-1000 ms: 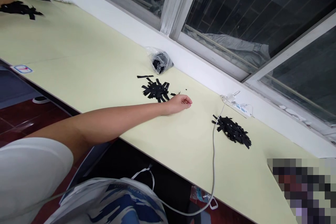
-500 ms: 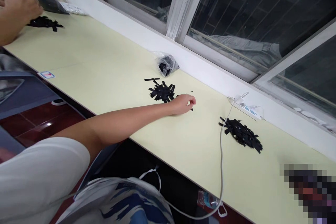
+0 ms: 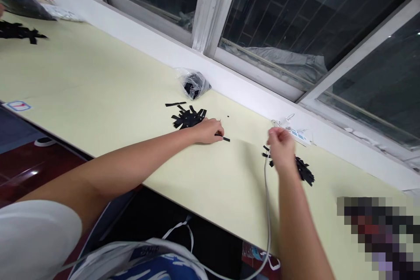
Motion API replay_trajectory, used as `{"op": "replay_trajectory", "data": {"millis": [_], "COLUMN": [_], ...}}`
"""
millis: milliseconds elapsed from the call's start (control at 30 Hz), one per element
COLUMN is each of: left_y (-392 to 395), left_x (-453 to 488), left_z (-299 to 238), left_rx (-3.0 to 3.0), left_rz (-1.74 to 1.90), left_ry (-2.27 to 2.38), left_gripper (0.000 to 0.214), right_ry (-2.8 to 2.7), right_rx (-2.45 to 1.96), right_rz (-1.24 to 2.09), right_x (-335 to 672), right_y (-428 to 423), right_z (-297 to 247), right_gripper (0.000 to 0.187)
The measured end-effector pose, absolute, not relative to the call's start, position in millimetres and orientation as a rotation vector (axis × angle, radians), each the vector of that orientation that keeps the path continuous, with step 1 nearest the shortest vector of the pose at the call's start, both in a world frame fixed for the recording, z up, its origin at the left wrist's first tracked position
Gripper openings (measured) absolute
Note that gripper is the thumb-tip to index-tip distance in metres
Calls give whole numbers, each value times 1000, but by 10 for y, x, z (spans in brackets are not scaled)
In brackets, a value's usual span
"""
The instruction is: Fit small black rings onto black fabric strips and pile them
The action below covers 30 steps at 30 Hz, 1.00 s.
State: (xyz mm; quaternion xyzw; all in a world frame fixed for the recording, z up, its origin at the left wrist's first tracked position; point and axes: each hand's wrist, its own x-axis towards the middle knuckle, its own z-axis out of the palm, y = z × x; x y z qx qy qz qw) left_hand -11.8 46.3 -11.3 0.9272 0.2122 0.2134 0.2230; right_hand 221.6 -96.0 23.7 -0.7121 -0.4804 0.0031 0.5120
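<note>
One black strip (image 3: 226, 139) was pinched in the left hand (image 3: 208, 131) between the counter's long edges (image 3: 183, 197), apparently a pickup needing lift; right hand (image 3: 282, 143) narrow, contents unclear

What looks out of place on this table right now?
A loose black strip lies apart from the pile by the left hand. A tiny dark speck sits alone on the tabletop. A white cable trails over the near edge, where it might snag. Nothing looks damaged.

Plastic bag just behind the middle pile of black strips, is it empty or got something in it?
The plastic bag isn't empty: black pieces show through its clear side. I can't tell how full.
</note>
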Motion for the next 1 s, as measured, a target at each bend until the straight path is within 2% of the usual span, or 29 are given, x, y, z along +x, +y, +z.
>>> {"op": "replay_trajectory", "data": {"millis": [233, 567, 800, 1000], "left_y": [428, 192, 143, 140], "left_x": [-28, 1, 35, 41], "left_z": [-158, -64, -96, -90], "left_rx": [2648, 2552, 2504, 2454], "left_rz": [640, 784, 779, 819], "left_ry": [548, 449, 362, 345], "left_gripper": [21, 23, 20, 21], "right_ry": [-1196, -1038, -1082, -1130], "right_rx": [-1940, -1857, -1671, -1722], "right_rz": [48, 129, 166, 246], "right_x": [2051, 2095, 2111, 2115], "right_y": [-996, -957, -951, -951], "right_z": [-140, -179, -181, -215], "right_gripper": [36, 16, 26, 26]}}
